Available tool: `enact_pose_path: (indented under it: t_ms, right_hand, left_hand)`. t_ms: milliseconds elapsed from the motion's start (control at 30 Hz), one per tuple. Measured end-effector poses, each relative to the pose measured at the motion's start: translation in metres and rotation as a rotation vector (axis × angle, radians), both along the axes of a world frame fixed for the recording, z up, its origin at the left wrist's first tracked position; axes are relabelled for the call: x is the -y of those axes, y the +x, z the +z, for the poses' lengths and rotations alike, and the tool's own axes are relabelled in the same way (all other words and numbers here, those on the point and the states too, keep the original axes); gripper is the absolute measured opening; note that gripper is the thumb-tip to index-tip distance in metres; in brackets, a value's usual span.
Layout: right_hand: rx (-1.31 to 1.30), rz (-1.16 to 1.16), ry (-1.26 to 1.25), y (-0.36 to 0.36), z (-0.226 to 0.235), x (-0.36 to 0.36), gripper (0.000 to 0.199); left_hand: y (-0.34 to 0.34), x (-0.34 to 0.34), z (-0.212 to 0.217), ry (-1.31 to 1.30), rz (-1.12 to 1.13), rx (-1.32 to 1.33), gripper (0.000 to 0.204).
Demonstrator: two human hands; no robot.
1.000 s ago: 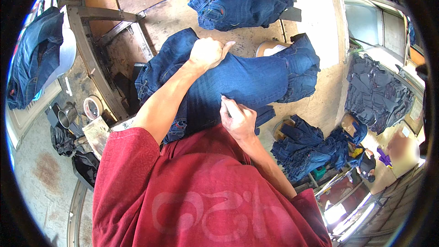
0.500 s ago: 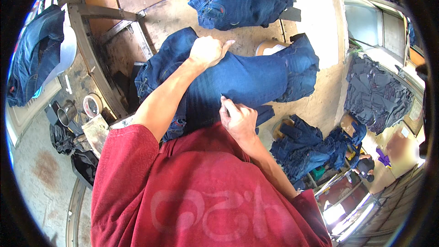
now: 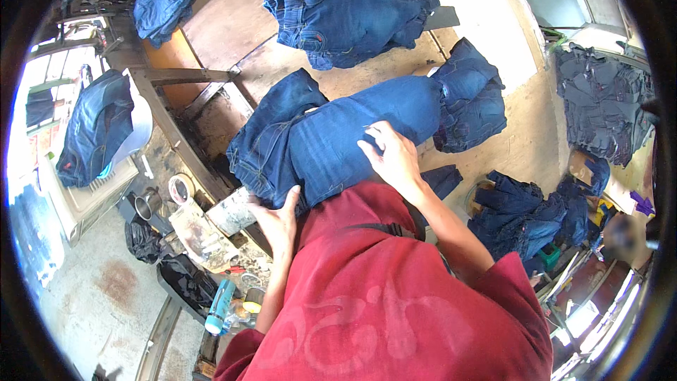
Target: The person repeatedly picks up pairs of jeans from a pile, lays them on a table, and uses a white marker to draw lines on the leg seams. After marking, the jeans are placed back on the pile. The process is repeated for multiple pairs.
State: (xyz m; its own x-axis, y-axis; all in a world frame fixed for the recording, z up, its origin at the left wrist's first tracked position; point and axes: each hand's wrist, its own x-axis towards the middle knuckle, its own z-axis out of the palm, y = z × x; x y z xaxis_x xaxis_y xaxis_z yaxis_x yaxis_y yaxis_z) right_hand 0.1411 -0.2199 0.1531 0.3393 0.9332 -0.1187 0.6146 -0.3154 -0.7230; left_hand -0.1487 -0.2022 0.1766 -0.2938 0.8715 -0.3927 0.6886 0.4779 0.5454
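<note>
A pair of blue jeans (image 3: 331, 137) lies stretched over a rounded form on the wooden workbench (image 3: 233, 35). My left hand (image 3: 277, 220) grips the near left edge of the jeans, thumb up against the denim. My right hand (image 3: 392, 157) rests on top of the jeans near their middle, fingers bent and fingertips pressed into the cloth. Whether it holds something small I cannot tell. My red shirt hides the near end of the jeans.
A heap of jeans (image 3: 345, 3) lies at the back of the bench, more piles on the floor at right (image 3: 525, 215) and far right (image 3: 603, 102). Left of me are a tape roll (image 3: 180, 187), a metal cup (image 3: 143, 206) and a blue bottle (image 3: 218, 305).
My left hand came back from the far top of the jeans to their near left edge. My right hand moved forward onto the middle of the jeans.
</note>
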Motion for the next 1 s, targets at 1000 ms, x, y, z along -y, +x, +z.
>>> enact_pose_path:
  t_ms: [1000]
  right_hand:
    - [-0.287, 0.036, -0.287, 0.019, 0.012, 0.009, 0.052]
  left_hand:
    - [0.037, 0.000, -0.008, -0.605, 0.324, 1.218, 0.044]
